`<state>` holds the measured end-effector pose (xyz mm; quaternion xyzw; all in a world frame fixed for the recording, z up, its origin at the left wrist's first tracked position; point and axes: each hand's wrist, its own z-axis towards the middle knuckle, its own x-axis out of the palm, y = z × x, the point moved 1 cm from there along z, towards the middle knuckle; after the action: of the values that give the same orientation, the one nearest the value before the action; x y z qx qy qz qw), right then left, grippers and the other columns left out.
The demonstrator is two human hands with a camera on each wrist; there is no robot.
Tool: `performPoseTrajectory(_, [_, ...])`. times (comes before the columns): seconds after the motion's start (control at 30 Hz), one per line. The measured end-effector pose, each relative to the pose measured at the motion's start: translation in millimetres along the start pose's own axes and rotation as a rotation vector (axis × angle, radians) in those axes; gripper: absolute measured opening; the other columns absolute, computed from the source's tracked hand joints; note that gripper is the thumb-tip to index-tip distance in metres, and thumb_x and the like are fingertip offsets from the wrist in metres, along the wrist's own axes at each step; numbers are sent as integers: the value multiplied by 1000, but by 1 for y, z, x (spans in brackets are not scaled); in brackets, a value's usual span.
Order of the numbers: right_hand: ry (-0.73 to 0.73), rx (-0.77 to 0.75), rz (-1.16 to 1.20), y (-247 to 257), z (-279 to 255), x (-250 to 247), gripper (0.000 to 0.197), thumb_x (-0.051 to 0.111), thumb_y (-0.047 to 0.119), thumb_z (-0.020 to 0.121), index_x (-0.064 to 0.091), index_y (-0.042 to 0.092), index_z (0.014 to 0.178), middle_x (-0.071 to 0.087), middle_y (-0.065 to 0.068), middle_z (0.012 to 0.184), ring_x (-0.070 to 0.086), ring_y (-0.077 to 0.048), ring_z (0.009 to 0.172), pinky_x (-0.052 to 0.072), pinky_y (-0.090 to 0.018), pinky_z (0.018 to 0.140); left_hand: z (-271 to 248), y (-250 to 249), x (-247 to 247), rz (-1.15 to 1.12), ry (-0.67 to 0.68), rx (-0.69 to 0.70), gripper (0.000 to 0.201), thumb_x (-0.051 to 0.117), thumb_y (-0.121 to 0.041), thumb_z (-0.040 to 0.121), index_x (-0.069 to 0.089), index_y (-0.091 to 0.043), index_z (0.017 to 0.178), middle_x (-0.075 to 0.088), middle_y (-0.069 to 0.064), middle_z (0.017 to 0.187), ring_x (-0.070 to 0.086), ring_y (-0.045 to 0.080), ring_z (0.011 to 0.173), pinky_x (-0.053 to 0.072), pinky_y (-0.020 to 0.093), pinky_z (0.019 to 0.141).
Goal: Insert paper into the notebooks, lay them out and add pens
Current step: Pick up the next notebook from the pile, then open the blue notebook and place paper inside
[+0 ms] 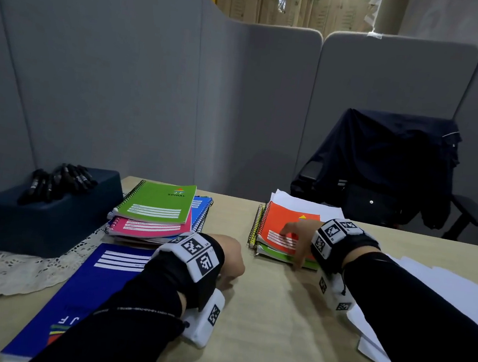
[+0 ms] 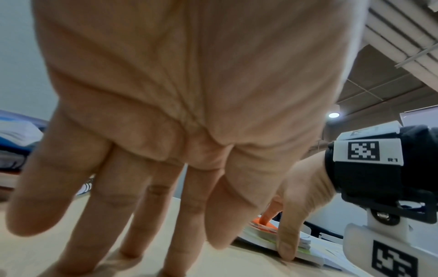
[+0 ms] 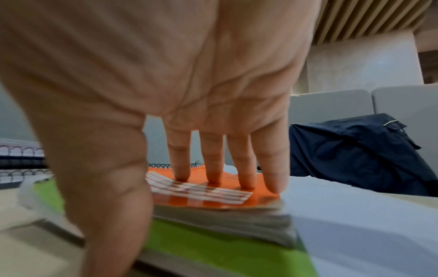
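Overhead, a dark blue box (image 1: 48,218) is sitting on a lace doily (image 1: 10,268) at the far left of the table (image 1: 274,333), with black pens (image 1: 62,181) lying in a loose heap on its top; whether it has a lid cannot be told. Beside it a green notebook (image 1: 158,201) is topping a stack with a pink notebook (image 1: 152,227) and blue ones beneath. A large blue notebook (image 1: 86,282) is lying flat nearer, partly covered by the left sleeve. The left hand (image 1: 230,261) is resting on the bare table, holding nothing. The right hand (image 1: 296,238) is lying on the orange notebook (image 1: 283,224), which is sitting on a green-covered one, with white paper (image 1: 306,206) showing behind and loose sheets (image 1: 442,290) under the right forearm.

From the left wrist, the left hand (image 2: 166,131) is hanging with fingers (image 2: 104,215) straight and slightly spread, tips touching the table. The right hand (image 2: 301,198) is reaching down, thumb against the stack's edge; the covers are blurred.

From the right wrist, the right hand (image 3: 154,93) is pressing straight fingers (image 3: 213,159) on the orange notebook (image 3: 213,198) while the thumb is dropping past its near edge. The lower green notebook (image 3: 213,247) is jutting forward, and the paper (image 3: 355,215) is cut off at right.
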<state>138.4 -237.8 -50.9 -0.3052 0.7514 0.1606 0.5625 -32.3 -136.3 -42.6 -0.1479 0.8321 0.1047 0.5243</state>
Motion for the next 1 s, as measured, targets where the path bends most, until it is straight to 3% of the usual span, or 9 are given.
performPoseTrajectory(0.1, [-38,-38,-13,-1,0,-1,81,84,29,65,46,29,137,52,-1,133,49,-24,120,42,-28,87,0,0,0,-3,-25,3,11,49,-6,83,57,-6,75,55,9,79,51,23,79,35,24,50])
performPoseTrajectory(0.23, [-77,-48,-57,1,-2,3,78,80,32,72,44,27,140,51,-1,135,48,-24,123,42,-29,93,5,4,3,-45,-37,-7,14,49,-9,84,56,-8,72,56,8,80,52,23,80,35,24,51])
performPoseTrajectory(0.37, [-107,-36,-81,5,-7,8,76,79,36,73,44,24,140,52,-2,136,51,-24,122,42,-30,94,3,5,8,-41,-73,-8,15,46,-15,90,56,-8,81,55,9,93,51,24,83,39,28,64])
performPoseTrajectory(0.57, [-128,-12,-99,16,-26,16,62,75,42,75,56,19,129,62,-2,122,59,-21,111,47,-27,90,-8,9,14,-103,-73,-3,20,49,-29,92,58,-11,88,59,7,93,54,25,86,44,29,79])
performPoseTrajectory(0.67, [-130,-16,-83,23,-40,18,61,75,43,75,58,18,127,64,-2,120,59,-21,111,48,-27,91,-14,20,16,-243,-129,-18,28,55,-40,89,64,-13,89,64,4,90,57,21,81,45,26,73])
performPoseTrajectory(0.8, [-136,-15,-78,37,-56,23,61,73,43,77,55,18,130,61,-2,123,56,-21,114,46,-29,92,-29,41,16,-399,-259,-54,29,62,-33,88,71,-9,102,72,8,88,57,18,67,48,24,67])
performPoseTrajectory(0.93, [-77,-29,-34,50,-68,28,59,75,44,73,60,20,125,63,0,121,58,-20,113,46,-29,91,-47,73,18,-219,-345,-199,27,70,-34,82,59,-9,81,59,3,80,55,19,71,42,26,60])
performPoseTrajectory(1.0, [-52,-49,-26,56,-68,31,59,77,50,65,68,19,114,69,0,111,64,-20,102,52,-32,89,-54,84,24,-143,-272,-278,37,74,-41,77,57,-10,88,58,4,88,55,19,77,44,27,67])
